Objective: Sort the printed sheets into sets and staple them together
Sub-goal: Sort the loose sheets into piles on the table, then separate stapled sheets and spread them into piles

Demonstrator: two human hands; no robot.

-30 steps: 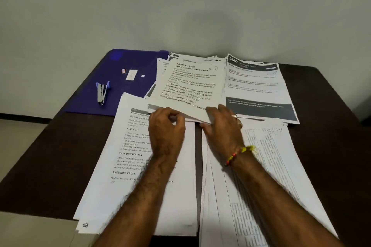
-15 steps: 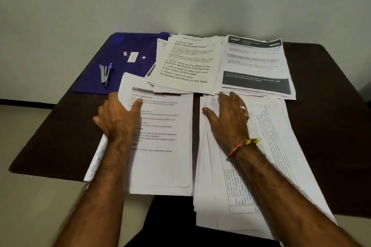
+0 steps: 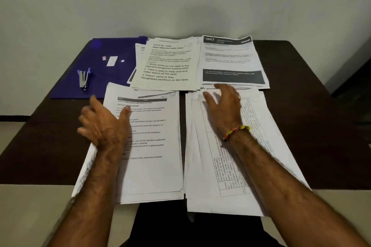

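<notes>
Four stacks of white printed sheets (image 3: 166, 62) are spread on the dark brown surface (image 3: 313, 106). The near-left stack's edge is touched by the left hand (image 3: 104, 124), fingers spread; the near-right stack is pressed by the flat right hand (image 3: 222, 104). A small silver stapler (image 3: 84, 79) lies apart on a purple plastic folder (image 3: 112, 70).

Stapler (image 3: 84, 79) on folder (image 3: 112, 78), left of sheets (image 3: 166, 62).

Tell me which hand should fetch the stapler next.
Left. The left hand lies open at the near-left pile's edge, same side as the stapler on the purple folder; the right hand would cross every pile.
</notes>
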